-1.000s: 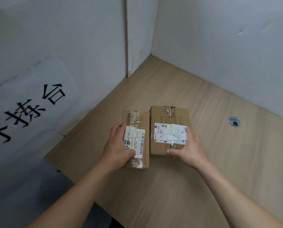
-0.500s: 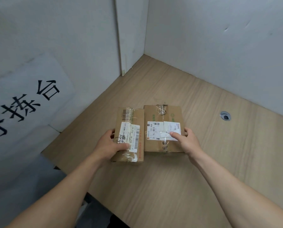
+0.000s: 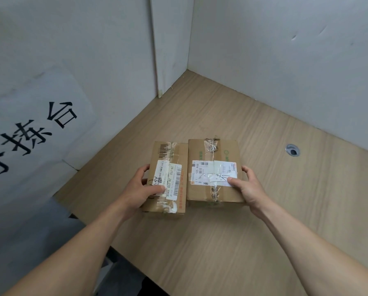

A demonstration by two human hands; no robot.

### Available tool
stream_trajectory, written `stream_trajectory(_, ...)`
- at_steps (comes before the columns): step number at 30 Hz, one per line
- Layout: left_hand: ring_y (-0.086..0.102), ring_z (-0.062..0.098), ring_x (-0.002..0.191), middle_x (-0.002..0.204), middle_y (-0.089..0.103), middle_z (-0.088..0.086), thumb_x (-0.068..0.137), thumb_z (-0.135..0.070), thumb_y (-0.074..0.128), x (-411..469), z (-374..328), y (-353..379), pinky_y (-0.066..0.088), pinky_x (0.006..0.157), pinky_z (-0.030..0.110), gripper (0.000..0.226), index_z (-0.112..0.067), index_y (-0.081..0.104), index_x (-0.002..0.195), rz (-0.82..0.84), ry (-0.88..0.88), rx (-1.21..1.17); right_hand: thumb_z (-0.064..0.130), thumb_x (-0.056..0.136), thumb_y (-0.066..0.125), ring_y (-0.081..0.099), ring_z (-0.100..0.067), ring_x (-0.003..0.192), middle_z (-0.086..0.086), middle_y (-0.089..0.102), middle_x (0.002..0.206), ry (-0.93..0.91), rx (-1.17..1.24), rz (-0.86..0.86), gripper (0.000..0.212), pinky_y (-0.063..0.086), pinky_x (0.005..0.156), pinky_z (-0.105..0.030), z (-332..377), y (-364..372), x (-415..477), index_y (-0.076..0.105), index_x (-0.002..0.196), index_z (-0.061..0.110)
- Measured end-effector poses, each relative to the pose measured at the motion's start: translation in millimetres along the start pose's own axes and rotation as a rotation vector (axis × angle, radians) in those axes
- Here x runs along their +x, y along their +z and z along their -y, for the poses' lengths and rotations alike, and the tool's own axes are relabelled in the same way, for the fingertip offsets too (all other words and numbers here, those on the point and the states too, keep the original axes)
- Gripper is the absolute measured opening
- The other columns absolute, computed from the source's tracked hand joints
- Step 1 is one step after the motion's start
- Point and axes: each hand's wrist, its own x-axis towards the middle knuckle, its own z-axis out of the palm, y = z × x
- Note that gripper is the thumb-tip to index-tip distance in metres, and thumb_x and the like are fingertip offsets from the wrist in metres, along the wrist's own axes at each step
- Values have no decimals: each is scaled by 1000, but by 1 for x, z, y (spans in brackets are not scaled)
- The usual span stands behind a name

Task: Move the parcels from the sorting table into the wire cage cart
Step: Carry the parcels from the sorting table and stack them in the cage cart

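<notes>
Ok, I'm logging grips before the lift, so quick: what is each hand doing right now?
Left hand: grips the left box.
Right hand: grips the right box.

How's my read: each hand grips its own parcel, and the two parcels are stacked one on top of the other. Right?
Not stacked. The head view shows the left parcel and the right parcel side by side, long sides touching. The rest holds: the left hand grips one, the right hand the other.
</notes>
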Motion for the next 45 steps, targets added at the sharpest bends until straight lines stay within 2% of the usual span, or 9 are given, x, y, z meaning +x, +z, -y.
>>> stream_trajectory(5,75,24,89,116,66,6,80,-5,81,0,1,1,61,79,43,79,-47,35,129,7,12,24,8,86,74,71,-22,99,0,68,119,11,19,-4,66,58,80,-37,-6,1,-2,43,141,28)
stream_trajectory(9,75,23,92,118,67,7,79,-6,82,1,4,0,60,80,40,88,-42,33,143,13,23,33,17,73,82,72,-24,100,-1,69,119,8,25,-19,72,59,87,-42,-8,2,-5,47,135,30)
stream_trajectory(14,75,24,92,117,67,7,79,-7,82,0,3,3,60,81,42,86,-49,31,134,59,8,22,1,84,75,72,-25,86,-7,72,113,36,63,-5,60,55,70,-34,-12,-6,-9,49,131,26)
stream_trajectory(17,74,29,96,120,68,10,65,-15,89,0,6,3,59,88,49,101,-46,32,143,91,-9,-5,0,83,74,71,-26,83,-9,74,108,49,81,-10,57,56,70,-35,-16,-11,-11,49,127,24)
stream_trajectory(23,74,31,94,118,67,13,52,-28,90,2,4,4,59,87,51,87,-57,41,118,83,-23,-2,10,82,79,72,-27,86,-14,75,108,43,121,-48,46,58,82,-48,-19,-13,-11,53,119,19)
stream_trajectory(29,74,29,95,122,64,10,67,-17,88,5,1,7,60,82,47,81,-58,39,118,100,-9,51,0,85,73,71,-31,84,-18,74,109,74,136,-23,49,57,79,-50,-17,-18,-12,48,124,17)
stream_trajectory(34,74,29,95,119,68,9,66,-16,88,7,-2,6,59,86,53,98,-53,34,139,123,-17,65,4,80,73,73,-19,86,3,73,116,98,41,69,74,53,55,-26,-6,-21,-12,42,140,36)
stream_trajectory(37,75,28,94,117,71,7,78,-12,84,8,-4,8,60,82,50,90,-54,32,138,111,-20,67,12,85,74,73,-14,76,4,74,109,108,2,82,67,50,52,-23,0,-23,-8,43,141,35)
stream_trajectory(45,75,25,91,114,72,5,78,-10,84,8,-5,11,60,78,47,95,-52,29,142,87,-44,67,2,86,74,74,-27,72,-17,75,104,124,86,5,55,58,60,-36,0,-17,-2,45,131,13)
